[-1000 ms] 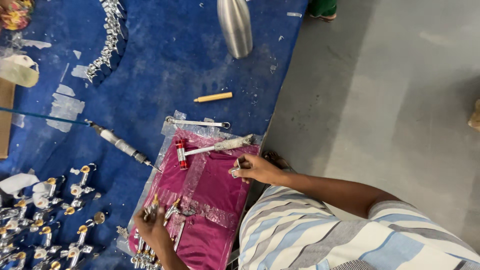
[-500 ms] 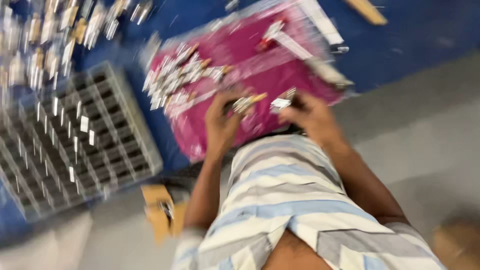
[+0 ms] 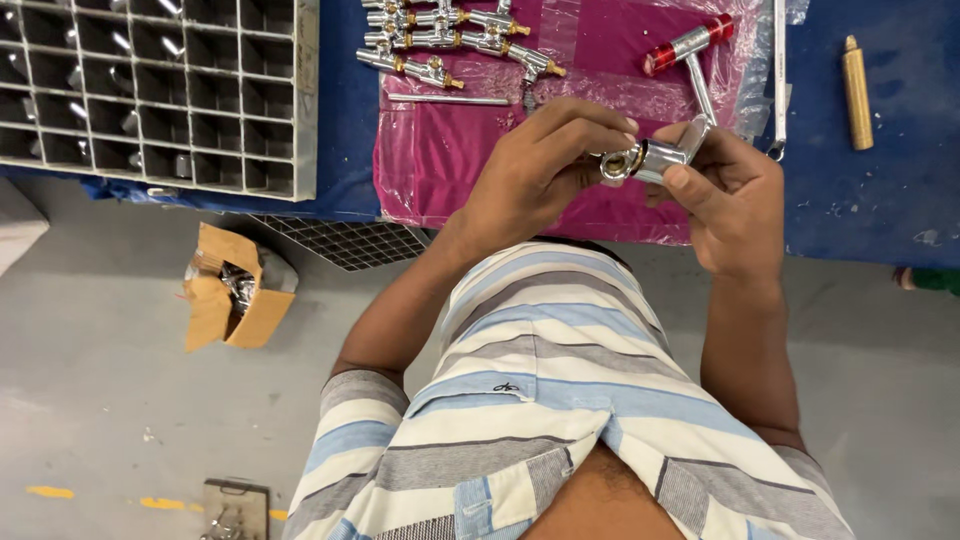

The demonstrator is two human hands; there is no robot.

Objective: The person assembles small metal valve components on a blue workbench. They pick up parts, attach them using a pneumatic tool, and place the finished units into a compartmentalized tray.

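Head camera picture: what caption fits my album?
Both hands, left and right, hold a chrome valve above a pink cloth.

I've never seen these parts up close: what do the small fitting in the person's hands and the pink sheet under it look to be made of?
The fitting, held by the left hand and right hand, looks like chrome-plated metal with a brass-coloured ring: mirror-bright silver body, yellow gleam at its open end. The pink sheet seems to be cloth under clear plastic film, judging by glossy wrinkles and reflections.

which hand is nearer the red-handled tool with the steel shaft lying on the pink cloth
Right. The right hand sits just below the red-handled tool, by the lower end of its shaft, holding a chrome tap fitting. The left hand pinches that fitting's brass end from farther left.
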